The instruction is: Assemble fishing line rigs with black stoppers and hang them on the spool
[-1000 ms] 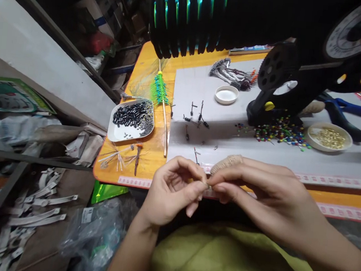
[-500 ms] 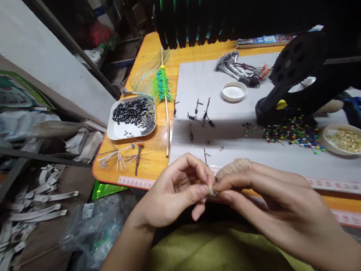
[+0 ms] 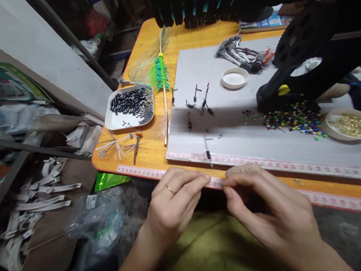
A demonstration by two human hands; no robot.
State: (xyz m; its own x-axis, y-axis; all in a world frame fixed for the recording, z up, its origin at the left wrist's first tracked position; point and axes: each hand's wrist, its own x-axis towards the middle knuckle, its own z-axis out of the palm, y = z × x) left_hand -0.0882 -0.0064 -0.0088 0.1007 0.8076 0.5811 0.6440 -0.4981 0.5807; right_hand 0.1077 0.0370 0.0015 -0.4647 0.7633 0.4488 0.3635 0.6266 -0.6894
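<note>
My left hand (image 3: 176, 202), with a ring on one finger, is turned back-up at the table's front edge, its fingertips pinched together. Across a small gap, my right hand (image 3: 275, 207) pinches thumb against index finger. A beige finger cover (image 3: 243, 169) sits on that hand. Whatever either pinch holds is too small or hidden to make out. Both hands are over the pink-and-white measuring tape (image 3: 139, 172) along the edge. Just beyond them, on the white board (image 3: 261, 149), lies a thin piece with a black bead-like part (image 3: 208, 155). Several similar black pieces (image 3: 203, 106) stand or lie farther back.
At left stands a white tray (image 3: 113, 122) of black tubes and small grey pieces, beside a stick (image 3: 165, 121) wound with green and blue. Right of it are colourful ball-head pins (image 3: 295, 120), a dish (image 3: 329, 129) of gold bits, an empty-looking dish (image 3: 234, 79) and a dark machine (image 3: 301, 57).
My hands have drawn apart from a joint pinch on a tiny piece. The left hand has rolled over to show its back. The view has shifted slightly, and the table sits higher in it.
</note>
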